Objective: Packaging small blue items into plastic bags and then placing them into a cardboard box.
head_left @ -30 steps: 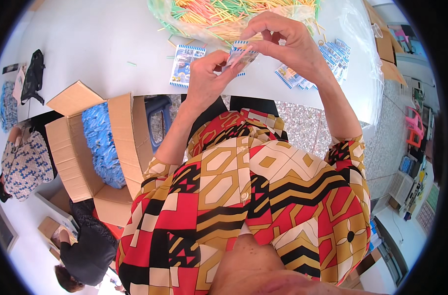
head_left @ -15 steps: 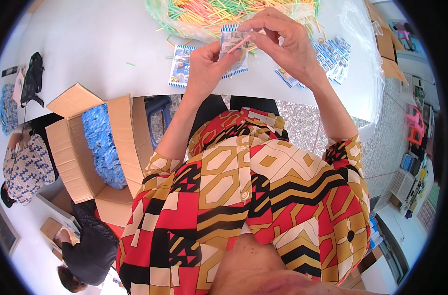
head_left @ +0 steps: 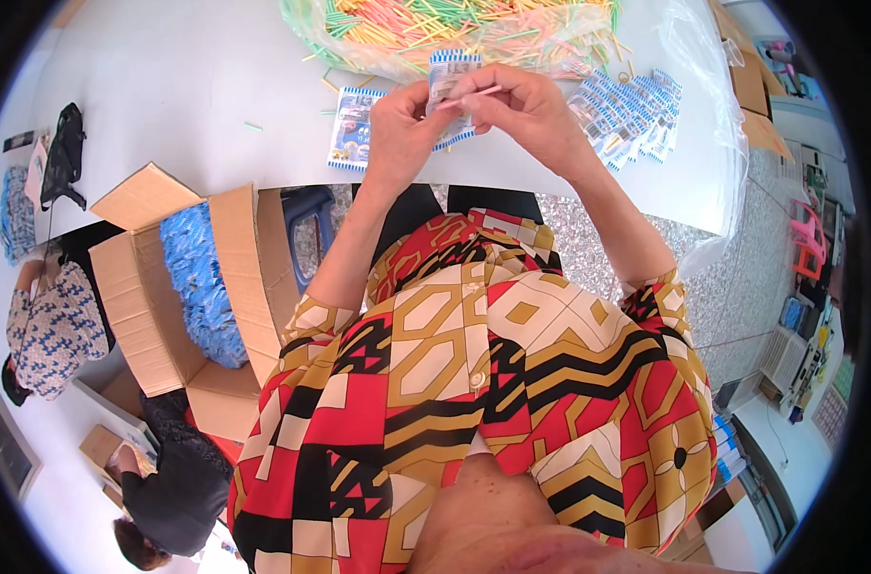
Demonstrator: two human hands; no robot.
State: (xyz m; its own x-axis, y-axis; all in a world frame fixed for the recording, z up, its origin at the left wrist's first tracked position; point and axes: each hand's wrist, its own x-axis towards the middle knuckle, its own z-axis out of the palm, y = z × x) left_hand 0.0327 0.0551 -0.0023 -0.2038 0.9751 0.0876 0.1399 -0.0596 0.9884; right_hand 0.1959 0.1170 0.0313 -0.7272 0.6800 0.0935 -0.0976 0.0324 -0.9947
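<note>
My left hand is closed around a small blue-and-white packet, upright with its striped top edge showing above my fingers. My right hand pinches a thin pink stick, which lies slanted across the packet's front. The fingertips of both hands nearly meet there. Another blue-and-white packet lies flat on the table, just left of my left hand. A fanned group of similar packets rests to the right of my right hand.
Beyond my hands, a clear plastic bag spills pink, green and yellow sticks. An open cardboard box of blue packets stands at my left, beside a blue stool. Two co-workers are at the far left.
My right hand has come down and left with the pink stick, closer to my left hand. The stick now lies flatter. More of the fanned packets shows. My left hand has hardly moved.
</note>
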